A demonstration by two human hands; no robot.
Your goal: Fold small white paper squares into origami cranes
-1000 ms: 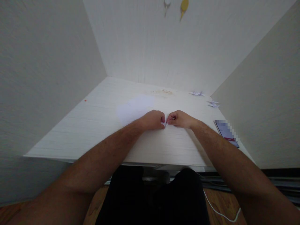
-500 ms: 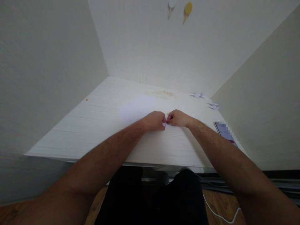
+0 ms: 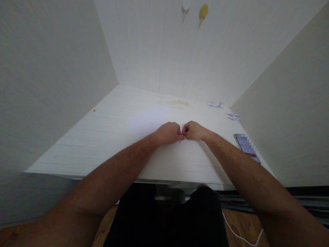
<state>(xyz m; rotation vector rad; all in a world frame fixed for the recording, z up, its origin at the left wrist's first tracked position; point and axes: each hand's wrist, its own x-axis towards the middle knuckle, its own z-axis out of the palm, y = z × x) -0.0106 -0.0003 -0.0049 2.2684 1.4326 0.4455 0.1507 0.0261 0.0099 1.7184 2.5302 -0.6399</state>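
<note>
My left hand (image 3: 170,133) and my right hand (image 3: 193,130) meet fingertip to fingertip above the middle of the white table (image 3: 177,164). Between them they pinch a small folded piece of paper (image 3: 180,141), of which only a thin pale-violet bit shows below the fingers. Both hands are closed on it, and its shape is mostly hidden. White paper sheets (image 3: 147,120) lie flat on the table, just beyond my left forearm.
Small folded paper figures (image 3: 215,104) stand by the back wall, with more paper figures (image 3: 233,116) near the right wall. A phone (image 3: 246,147) lies at the right edge. A white hook (image 3: 186,5) and a yellow hook (image 3: 204,11) are on the back wall.
My left thumb has moved toward the right fingertips, and less of the paper piece shows now. The whole view has shifted slightly.
</note>
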